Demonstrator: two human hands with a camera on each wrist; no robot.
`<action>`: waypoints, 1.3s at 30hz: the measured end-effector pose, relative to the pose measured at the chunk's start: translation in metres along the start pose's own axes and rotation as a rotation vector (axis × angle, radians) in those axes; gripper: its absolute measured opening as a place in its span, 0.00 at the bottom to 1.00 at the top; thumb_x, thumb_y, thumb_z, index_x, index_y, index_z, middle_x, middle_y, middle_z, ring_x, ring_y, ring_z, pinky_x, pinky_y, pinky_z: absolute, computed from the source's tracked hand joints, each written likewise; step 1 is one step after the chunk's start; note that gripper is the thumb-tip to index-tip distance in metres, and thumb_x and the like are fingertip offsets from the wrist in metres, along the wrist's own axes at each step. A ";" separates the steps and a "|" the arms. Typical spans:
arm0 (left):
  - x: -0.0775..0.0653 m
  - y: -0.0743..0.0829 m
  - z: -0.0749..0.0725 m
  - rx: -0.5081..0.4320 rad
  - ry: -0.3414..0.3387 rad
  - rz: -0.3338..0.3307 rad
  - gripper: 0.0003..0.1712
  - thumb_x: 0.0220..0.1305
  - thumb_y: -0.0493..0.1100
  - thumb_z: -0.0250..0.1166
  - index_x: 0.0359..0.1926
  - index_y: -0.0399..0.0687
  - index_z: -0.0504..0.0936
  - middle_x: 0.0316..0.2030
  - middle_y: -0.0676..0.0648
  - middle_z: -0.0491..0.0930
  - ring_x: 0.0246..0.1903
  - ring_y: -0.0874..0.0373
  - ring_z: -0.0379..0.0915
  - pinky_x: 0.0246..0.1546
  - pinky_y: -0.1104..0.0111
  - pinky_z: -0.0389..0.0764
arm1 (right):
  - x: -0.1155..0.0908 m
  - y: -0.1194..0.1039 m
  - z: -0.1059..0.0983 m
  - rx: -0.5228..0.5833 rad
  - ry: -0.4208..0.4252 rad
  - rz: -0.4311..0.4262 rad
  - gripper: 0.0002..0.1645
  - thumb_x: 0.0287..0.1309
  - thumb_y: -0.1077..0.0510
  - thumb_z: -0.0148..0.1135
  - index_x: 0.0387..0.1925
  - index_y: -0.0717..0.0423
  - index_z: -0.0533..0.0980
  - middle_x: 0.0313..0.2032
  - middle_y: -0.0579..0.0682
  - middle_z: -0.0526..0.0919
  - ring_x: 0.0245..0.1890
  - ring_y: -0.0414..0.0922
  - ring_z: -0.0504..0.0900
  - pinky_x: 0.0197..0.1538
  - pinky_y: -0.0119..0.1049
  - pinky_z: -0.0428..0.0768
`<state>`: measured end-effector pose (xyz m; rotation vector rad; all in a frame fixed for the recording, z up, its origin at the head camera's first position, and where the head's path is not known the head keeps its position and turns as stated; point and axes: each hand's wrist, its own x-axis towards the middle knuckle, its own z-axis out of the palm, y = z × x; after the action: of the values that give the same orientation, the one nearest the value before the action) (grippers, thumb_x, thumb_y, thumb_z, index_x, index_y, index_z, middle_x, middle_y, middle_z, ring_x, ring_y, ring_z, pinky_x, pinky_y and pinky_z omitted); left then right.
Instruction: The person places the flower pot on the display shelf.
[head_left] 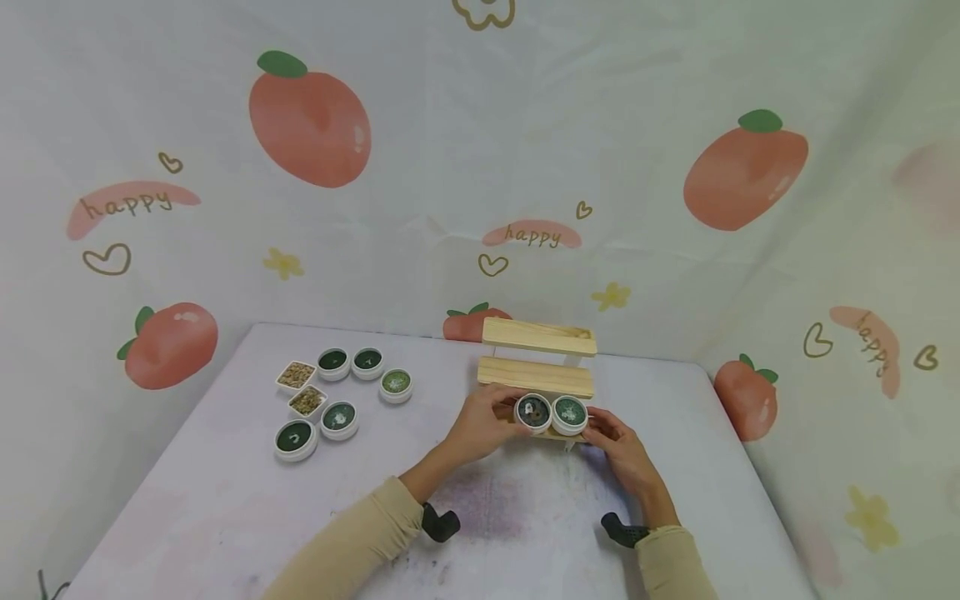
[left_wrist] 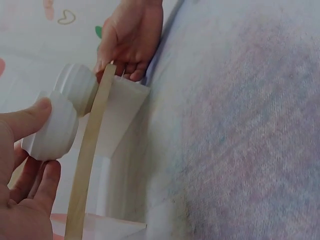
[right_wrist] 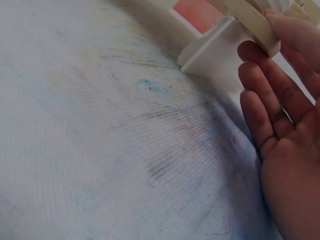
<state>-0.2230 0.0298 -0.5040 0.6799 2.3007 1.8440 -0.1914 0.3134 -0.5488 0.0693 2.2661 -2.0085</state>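
Note:
A stepped stand with wooden boards (head_left: 536,377) and white supports (left_wrist: 117,115) stands toward the back of the table. Between its thumb and fingers my left hand (head_left: 480,423) holds a small round white pot (head_left: 533,412) with a dark top, at the front board (left_wrist: 90,150). A second white pot (head_left: 570,414), green-topped, sits right beside it on that board. My right hand (head_left: 626,454) pinches the board's right end, thumb above and fingers below, as the right wrist view shows. The left wrist view shows the ribbed sides (left_wrist: 60,130) of the held pot.
On the table's left lie several round white pots (head_left: 296,440) with green tops and two square white dishes (head_left: 297,376) with tan, grainy contents. A printed cloth (head_left: 600,125) hangs behind the table. The stand's upper board (head_left: 538,336) is close to it.

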 end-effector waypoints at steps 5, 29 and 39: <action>0.000 -0.001 0.001 0.007 0.009 -0.012 0.31 0.54 0.37 0.79 0.60 0.44 0.82 0.55 0.43 0.78 0.56 0.51 0.83 0.54 0.70 0.85 | 0.001 0.001 0.000 -0.007 0.005 -0.001 0.29 0.68 0.65 0.61 0.68 0.67 0.67 0.43 0.32 0.83 0.47 0.28 0.79 0.51 0.23 0.79; 0.000 -0.002 0.006 -0.040 0.048 -0.112 0.30 0.56 0.41 0.78 0.60 0.42 0.81 0.56 0.41 0.82 0.53 0.50 0.86 0.45 0.75 0.87 | 0.004 0.003 -0.002 -0.033 0.022 0.033 0.33 0.68 0.59 0.65 0.70 0.65 0.66 0.43 0.32 0.83 0.47 0.30 0.80 0.51 0.23 0.79; -0.004 -0.004 0.000 0.048 0.074 -0.116 0.30 0.54 0.49 0.80 0.58 0.48 0.83 0.51 0.45 0.85 0.51 0.53 0.85 0.49 0.72 0.86 | 0.004 0.003 -0.001 -0.009 0.022 0.028 0.30 0.67 0.61 0.64 0.68 0.62 0.69 0.42 0.31 0.84 0.47 0.30 0.81 0.51 0.24 0.79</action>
<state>-0.2202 0.0271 -0.5084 0.4800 2.3821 1.7973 -0.1946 0.3149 -0.5519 0.1222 2.2738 -1.9931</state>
